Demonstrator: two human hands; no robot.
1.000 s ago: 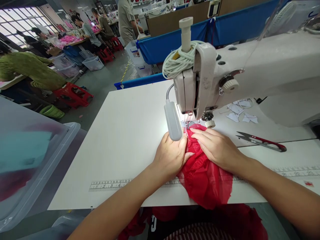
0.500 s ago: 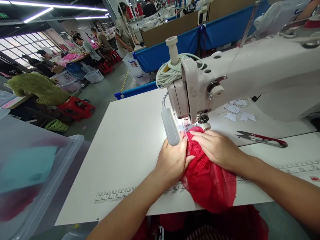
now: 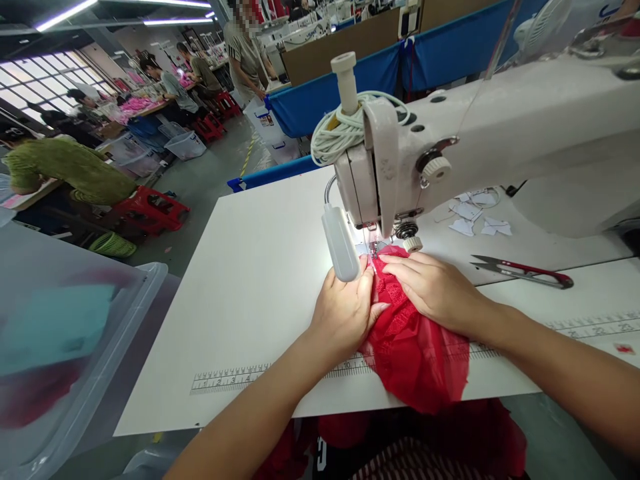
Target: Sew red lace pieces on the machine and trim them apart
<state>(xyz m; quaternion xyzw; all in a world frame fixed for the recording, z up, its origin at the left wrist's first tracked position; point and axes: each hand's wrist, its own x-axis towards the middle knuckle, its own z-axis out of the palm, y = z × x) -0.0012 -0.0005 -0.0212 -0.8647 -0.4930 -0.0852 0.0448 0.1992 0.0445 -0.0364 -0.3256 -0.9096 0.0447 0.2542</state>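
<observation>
Red lace-and-mesh fabric (image 3: 417, 360) lies gathered under the needle area of a white sewing machine (image 3: 480, 127), its lower part spread toward the table's front edge. My left hand (image 3: 345, 307) grips the fabric's left edge, thumb across it and fingertips close to the presser foot (image 3: 374, 248). On the other side, my right hand (image 3: 437, 287) holds the fabric down, its fingers together and pointing at the foot. A grey-white lamp (image 3: 341, 243) hangs just over my left fingertips and partly hides them. The exact stitching point is too small to make out.
Thread snips (image 3: 525, 272) lie right of my right hand, with white scraps (image 3: 470, 217) behind. A printed ruler (image 3: 230, 380) runs along the white table (image 3: 240, 280). At left stands a clear plastic bin (image 3: 145, 293). Several people work beyond, near red stools (image 3: 153, 210).
The camera view has tipped slightly downward, so the machine and table sit higher in the picture. Both hands stay on the red fabric in nearly the same place by the presser foot.
</observation>
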